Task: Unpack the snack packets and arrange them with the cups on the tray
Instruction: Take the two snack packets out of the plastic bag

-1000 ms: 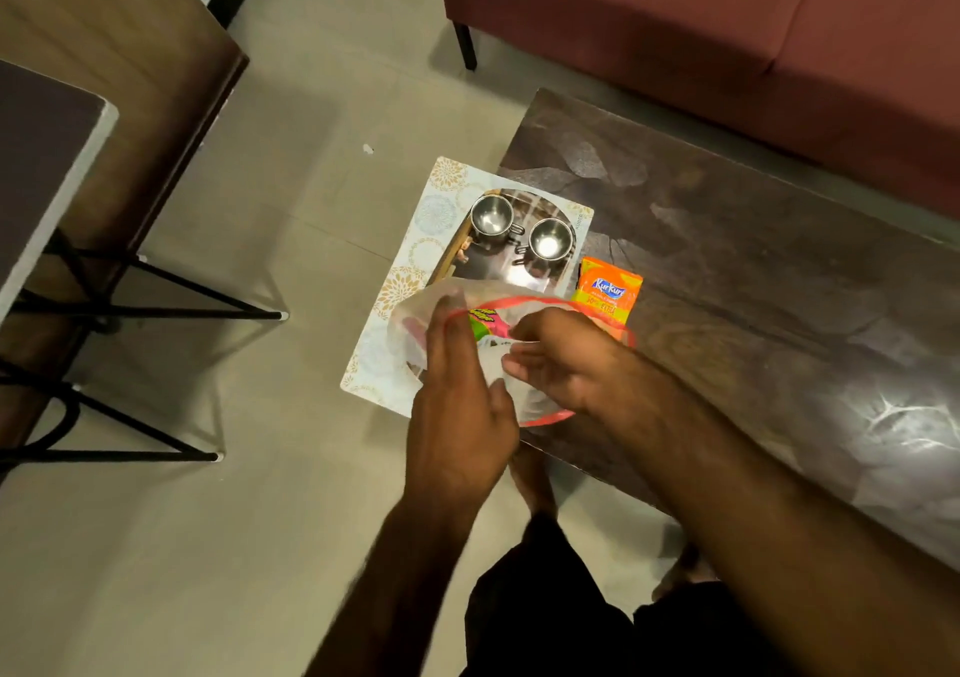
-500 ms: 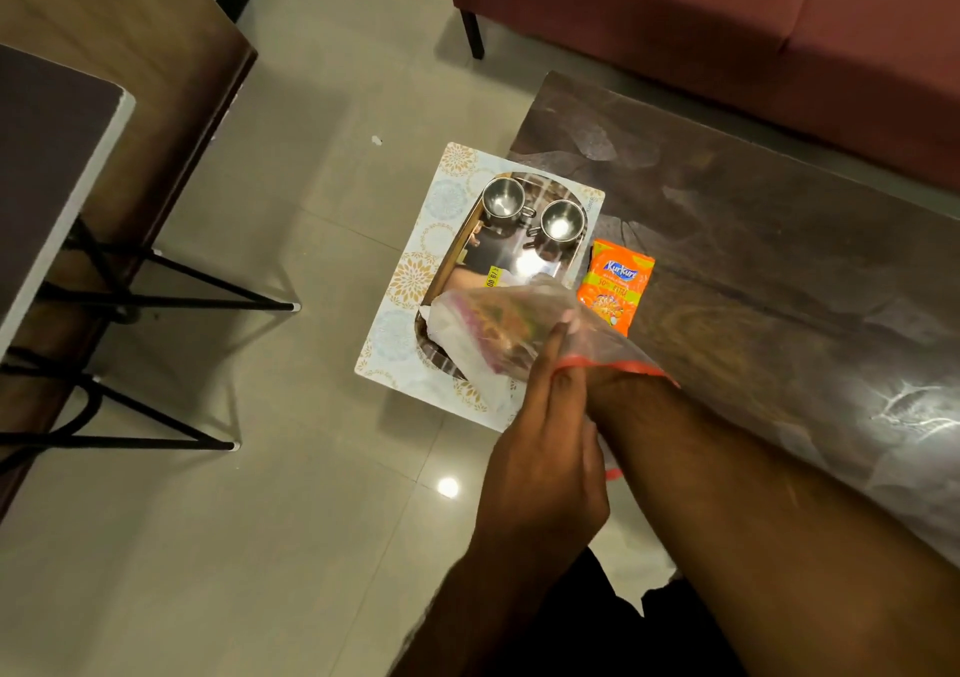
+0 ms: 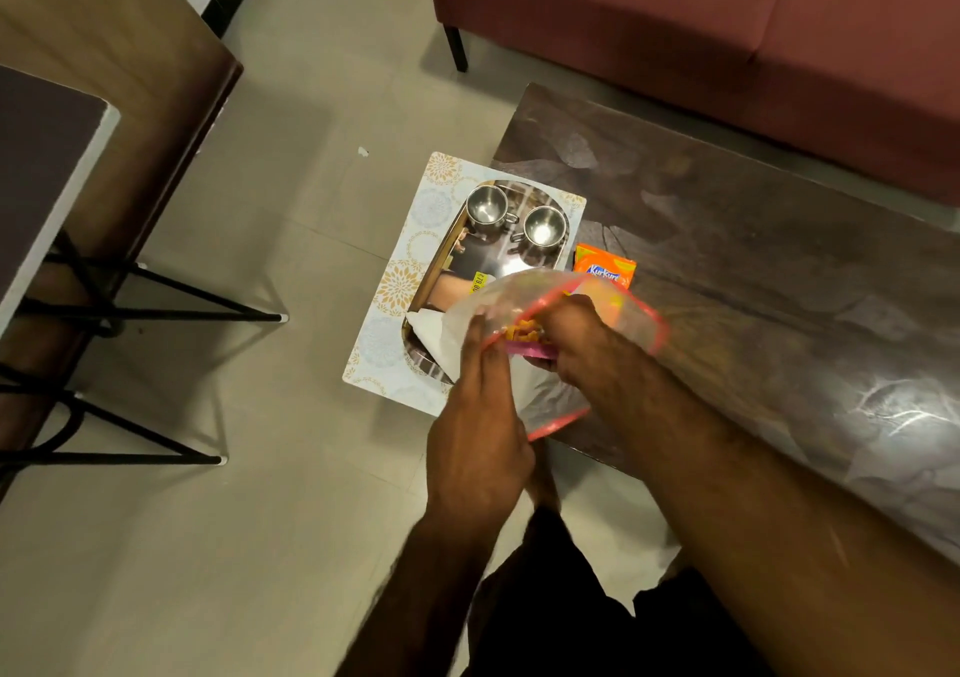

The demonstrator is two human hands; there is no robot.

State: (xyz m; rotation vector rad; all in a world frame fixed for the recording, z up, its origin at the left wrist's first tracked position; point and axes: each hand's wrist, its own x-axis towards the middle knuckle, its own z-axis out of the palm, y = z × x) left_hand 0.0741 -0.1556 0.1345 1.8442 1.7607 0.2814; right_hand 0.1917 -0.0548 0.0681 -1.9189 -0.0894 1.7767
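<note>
A clear plastic bag with a red rim (image 3: 524, 297) is held over the near end of a steel tray (image 3: 441, 261). My left hand (image 3: 480, 432) grips the bag's mouth from the left. My right hand (image 3: 576, 344) is inside the bag, its fingers closed on an orange and pink snack packet (image 3: 524, 338). Two steel cups (image 3: 487, 207) (image 3: 543, 229) stand side by side at the tray's far end. An orange Kurkure packet (image 3: 605, 268) lies on the dark table just right of the tray, partly behind the bag.
The tray rests on a patterned white mat (image 3: 410, 261) that overhangs the left end of the dark wooden table (image 3: 753, 271). A maroon sofa (image 3: 701, 37) stands behind. A desk with black metal legs (image 3: 130, 302) is at the left, across tiled floor.
My right hand has pushed deeper into the bag and closed on a packet. My left hand has shifted along the bag's rim, and the bag's mouth is now wider.
</note>
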